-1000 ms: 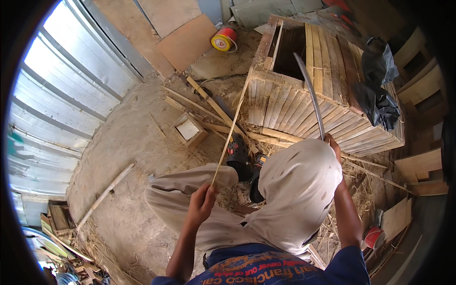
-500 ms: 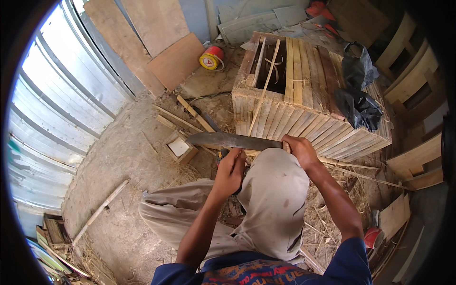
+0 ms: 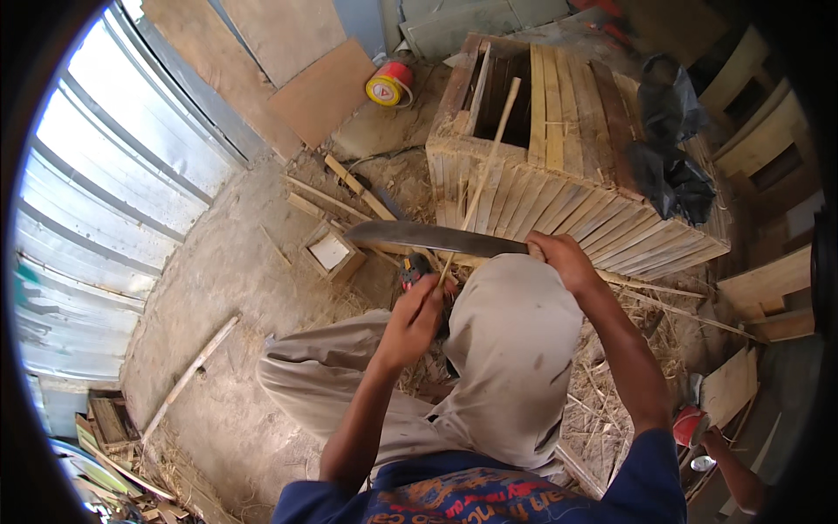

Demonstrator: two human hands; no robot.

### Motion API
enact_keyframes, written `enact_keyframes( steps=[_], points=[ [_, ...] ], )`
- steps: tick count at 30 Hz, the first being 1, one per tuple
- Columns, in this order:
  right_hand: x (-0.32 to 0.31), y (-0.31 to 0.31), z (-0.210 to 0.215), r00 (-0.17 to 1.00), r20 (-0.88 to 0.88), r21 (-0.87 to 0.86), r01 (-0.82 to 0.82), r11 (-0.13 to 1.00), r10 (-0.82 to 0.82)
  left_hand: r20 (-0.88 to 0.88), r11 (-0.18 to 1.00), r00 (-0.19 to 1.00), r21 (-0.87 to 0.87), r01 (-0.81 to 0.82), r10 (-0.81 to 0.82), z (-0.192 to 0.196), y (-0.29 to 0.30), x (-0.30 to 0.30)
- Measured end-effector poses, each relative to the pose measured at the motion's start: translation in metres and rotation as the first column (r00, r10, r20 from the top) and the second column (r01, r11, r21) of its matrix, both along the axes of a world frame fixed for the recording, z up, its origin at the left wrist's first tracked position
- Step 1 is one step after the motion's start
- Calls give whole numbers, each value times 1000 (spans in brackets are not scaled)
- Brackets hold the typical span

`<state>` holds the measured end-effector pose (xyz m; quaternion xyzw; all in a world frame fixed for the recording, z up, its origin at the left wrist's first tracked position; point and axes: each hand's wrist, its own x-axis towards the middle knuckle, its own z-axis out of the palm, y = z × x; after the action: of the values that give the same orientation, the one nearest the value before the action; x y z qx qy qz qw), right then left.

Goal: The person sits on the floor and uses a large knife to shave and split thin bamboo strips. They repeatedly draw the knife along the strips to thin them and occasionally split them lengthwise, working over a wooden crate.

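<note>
My right hand [image 3: 563,260] is closed round the handle of a machete [image 3: 428,236], just above my raised right knee. The dark blade points left and lies across a thin wooden strip [image 3: 494,155]. My left hand [image 3: 415,321] pinches the near end of that strip below the blade. From there the strip slants up and away, its far end over the opening of a slatted wooden box [image 3: 559,205]. A dark power tool with red parts [image 3: 414,269] is on the ground just beyond my left hand, partly hidden.
A small wooden frame [image 3: 335,253] and loose sticks [image 3: 360,187] lie ahead. Black plastic bags [image 3: 676,179] rest on the box. A red and yellow bucket [image 3: 389,85] stands farther back. At lower right, another person's arm [image 3: 738,476] reaches toward a red container [image 3: 690,425]. Shavings litter the floor.
My left hand has drawn back toward me with the strip, leaving more of its near end showing below the blade. The machete stays nearly in place. Another person's arm has appeared at lower right.
</note>
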<state>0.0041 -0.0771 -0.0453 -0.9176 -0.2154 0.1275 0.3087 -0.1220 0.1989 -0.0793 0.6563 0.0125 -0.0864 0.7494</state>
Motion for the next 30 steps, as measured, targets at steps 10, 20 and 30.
enact_keyframes(
  steps=[10, 20, 30],
  points=[
    [-7, 11, 24, 983, 175, -127, -22, 992, 45, 93, 973, 996, 229, -31, 10, 20, -4, -9],
    [-9, 7, -1, 985, 134, -24, 116, 993, -112, -212, 993, 977, 119, 16, 10, 16, 29, -68],
    [-14, -27, -17, 967, -66, 151, 255, 955, -247, -355, 995, 931, 31, 96, -79, -12, 87, -132]
  ],
)
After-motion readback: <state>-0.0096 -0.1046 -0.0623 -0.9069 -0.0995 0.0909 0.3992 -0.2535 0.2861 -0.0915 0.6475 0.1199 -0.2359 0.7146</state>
